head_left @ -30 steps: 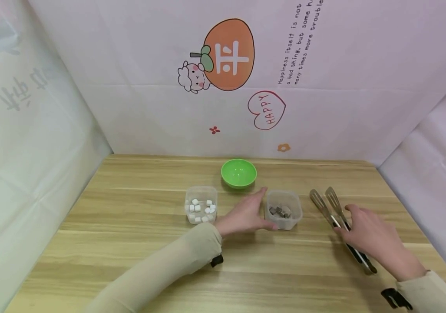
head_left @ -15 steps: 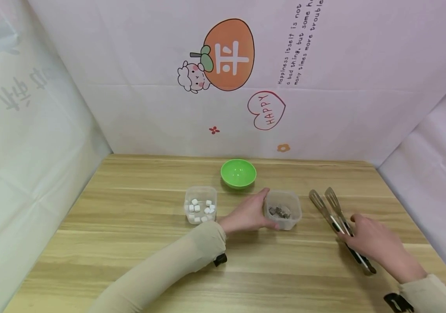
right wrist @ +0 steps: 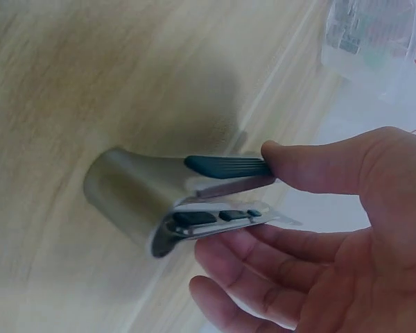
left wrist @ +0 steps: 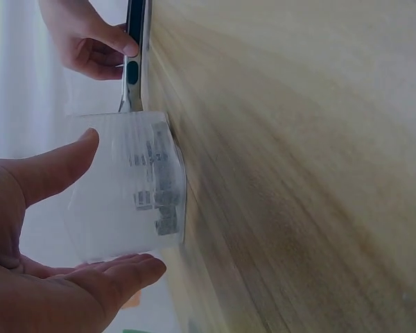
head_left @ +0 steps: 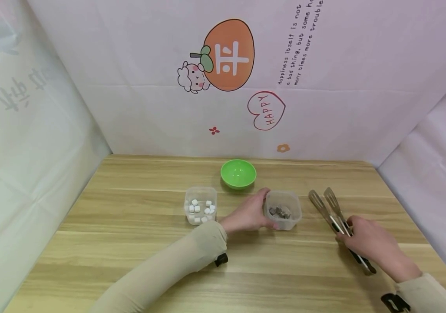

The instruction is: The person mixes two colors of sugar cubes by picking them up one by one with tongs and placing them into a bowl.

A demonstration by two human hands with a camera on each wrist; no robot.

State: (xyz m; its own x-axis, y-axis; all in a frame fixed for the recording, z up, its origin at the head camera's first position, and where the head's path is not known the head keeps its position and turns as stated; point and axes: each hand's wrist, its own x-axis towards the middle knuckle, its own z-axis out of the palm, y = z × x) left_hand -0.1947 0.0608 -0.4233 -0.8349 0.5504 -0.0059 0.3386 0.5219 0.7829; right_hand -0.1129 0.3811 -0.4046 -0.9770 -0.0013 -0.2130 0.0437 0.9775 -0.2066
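Note:
My left hand [head_left: 248,214] holds a clear plastic container [head_left: 290,198] from its left side, thumb and fingers spread round its walls. Several dark grey cubes [head_left: 279,212] lie on the bottom of it. At the right, my right hand [head_left: 377,248] grips the metal tongs [head_left: 334,203] by their handles. In the right wrist view, the thumb presses the dark grip pad of one arm of the tongs [right wrist: 125,194], with fingers under the other arm. The tips of the tongs stand apart, pointing toward the back of the table.
Left of my left hand stands a second clear container [head_left: 201,192] with several white cubes [head_left: 192,208] inside. A green bowl [head_left: 238,174] sits behind and between the two containers. White printed cloth [head_left: 148,117] rises at the back edge of the wooden table [head_left: 129,243].
My left hand has moved slightly right, onto the container with grey cubes, which has shifted a touch left. My right hand has lowered and taken hold of the tongs.

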